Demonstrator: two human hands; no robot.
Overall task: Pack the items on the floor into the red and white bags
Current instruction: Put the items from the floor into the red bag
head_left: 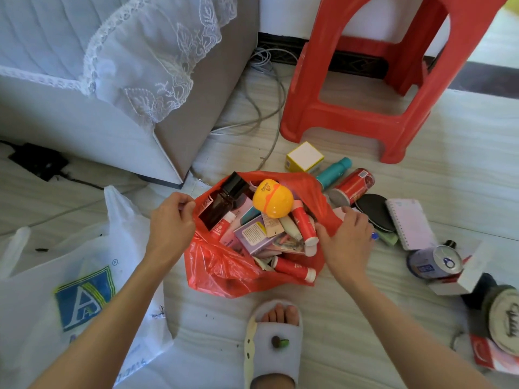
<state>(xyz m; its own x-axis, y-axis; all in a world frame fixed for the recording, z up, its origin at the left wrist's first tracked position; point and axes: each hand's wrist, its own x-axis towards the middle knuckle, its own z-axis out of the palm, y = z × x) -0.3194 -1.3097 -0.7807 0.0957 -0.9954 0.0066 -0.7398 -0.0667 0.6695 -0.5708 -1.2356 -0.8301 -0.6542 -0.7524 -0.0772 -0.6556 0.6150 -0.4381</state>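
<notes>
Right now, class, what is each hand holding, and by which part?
Both grip the red bag by its rim: the left hand pinches the left edge, the right hand clutches the right edge, holding its mouth open.

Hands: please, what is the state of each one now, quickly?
Left hand: closed, pinching the left rim of the red bag.
Right hand: closed, gripping the bag's right rim.

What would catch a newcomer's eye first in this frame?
The red bag at the centre of the floor, stuffed with items and topped by a yellow ball-shaped container, held open by the left hand and right hand at its rim. Behind it stands a red plastic stool; at lower left lies the white bag with a blue logo.
</notes>
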